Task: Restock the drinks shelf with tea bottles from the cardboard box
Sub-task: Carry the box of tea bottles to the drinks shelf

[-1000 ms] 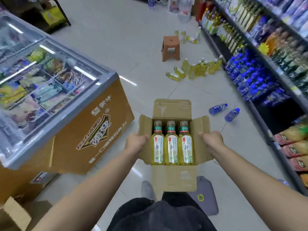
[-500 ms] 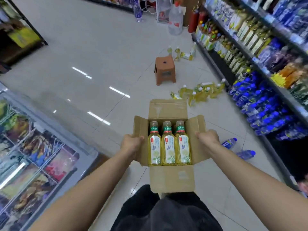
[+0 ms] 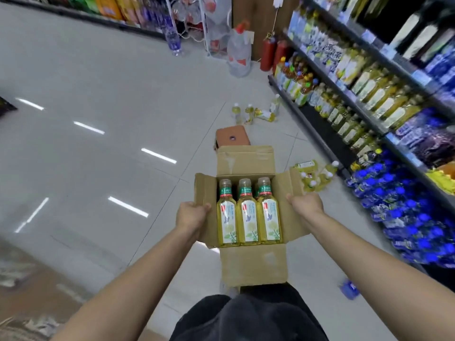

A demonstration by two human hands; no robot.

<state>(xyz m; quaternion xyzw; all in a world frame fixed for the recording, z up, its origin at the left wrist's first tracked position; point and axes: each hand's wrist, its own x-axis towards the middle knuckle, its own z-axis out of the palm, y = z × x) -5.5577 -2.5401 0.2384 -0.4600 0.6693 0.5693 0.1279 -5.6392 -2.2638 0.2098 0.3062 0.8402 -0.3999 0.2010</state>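
- The box [image 3: 253, 267] is held up in front of the person, over the tiled floor [image 3: 98, 82], with all four flaps folded open.
- Three tea bottles [image 3: 248, 217] lie side by side in the box, caps pointing away from the person, labels up, touching one another; they fill the box's width. A hint of another cap shows beneath them, but I cannot tell how many lie below.
- The left hand [image 3: 190, 216] grips the box's left wall, thumb over the edge by the left flap, fingers hidden beneath.
- The right hand [image 3: 306, 205] grips the right wall the same way, closed on the cardboard at the right flap.
- The far flap covers part of a brown stool [image 3: 232, 136] standing on the floor just beyond the box.
- Past the stool, a few loose bottles [image 3: 251, 113] stand or lie on the floor near the foot of the shelf [image 3: 369, 119].
- More loose bottles [image 3: 317, 175] lie in a heap on the floor just right of the box, close to the shelf.
- The shelf runs along the right side: yellow tea bottles in rows on the middle tiers, blue bottles [image 3: 406, 217] packed on the lower tier nearest the person.
- One blue bottle [image 3: 349, 287] lies on the floor by the right forearm.
- At the aisle's far end stand a large clear water jug [image 3: 238, 52] and two red extinguishers [image 3: 273, 55].
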